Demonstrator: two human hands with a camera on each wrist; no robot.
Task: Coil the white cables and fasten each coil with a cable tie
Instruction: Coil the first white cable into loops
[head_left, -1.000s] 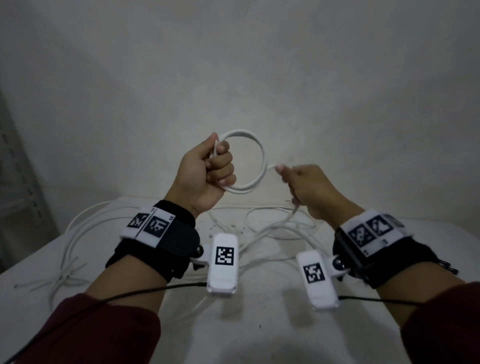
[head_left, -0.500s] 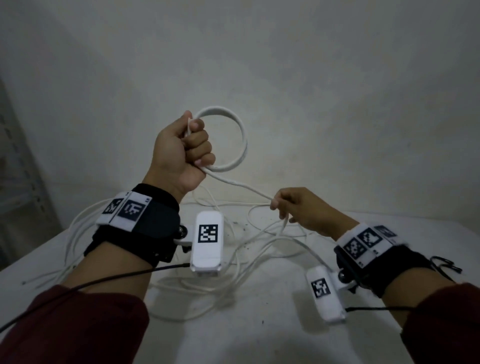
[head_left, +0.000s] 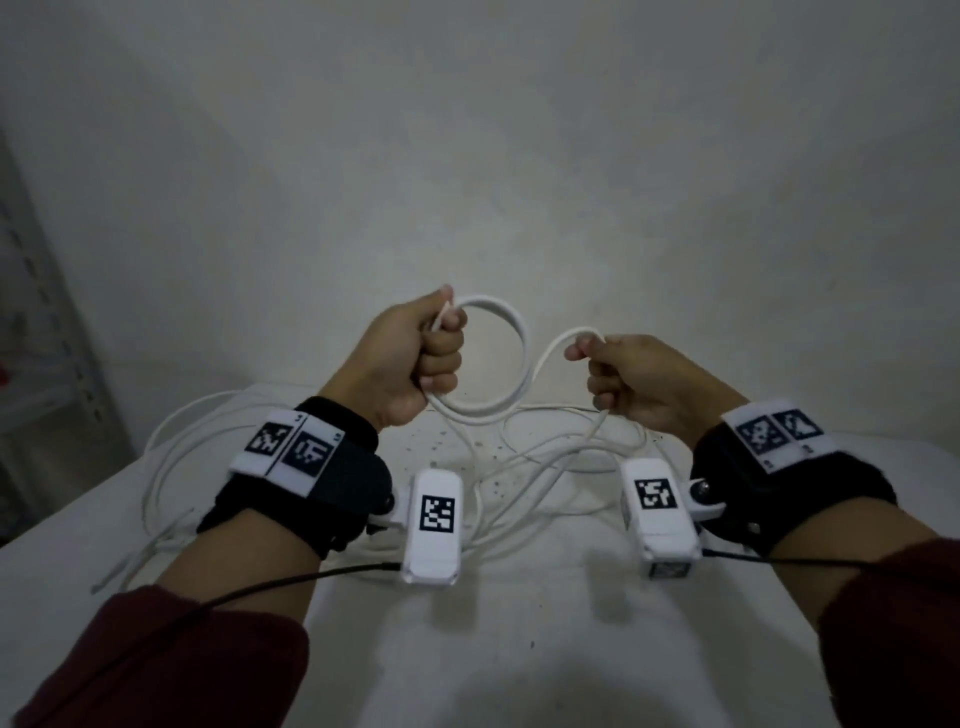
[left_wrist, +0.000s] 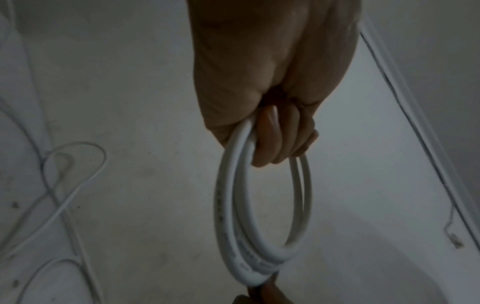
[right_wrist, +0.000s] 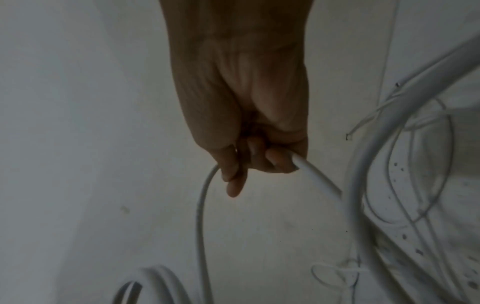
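A white table (head_left: 519, 649) carries the things. Loose white cables (head_left: 550, 467) lie on it in crossing loops, mostly at the far side. Thin white cable ties (head_left: 140, 551) lie near its left edge. Small dark specks mark the surface.

The right hand (head_left: 649, 384) has risen, arching the white cable (head_left: 550, 358) up beside the coil (head_left: 498, 358).

- The head view looks forward and down from above both forearms, facing the wall at 12 o'clock, taking in the whole surface (head_left: 519, 597).
- The left wrist view looks along the left hand (left_wrist: 272, 72), very near its fingers (left_wrist: 270, 144).
- The right wrist view looks along the right hand (right_wrist: 241, 92), equally near.
- All three share the coil (head_left: 511, 358) (left_wrist: 228, 205) (right_wrist: 158, 283).
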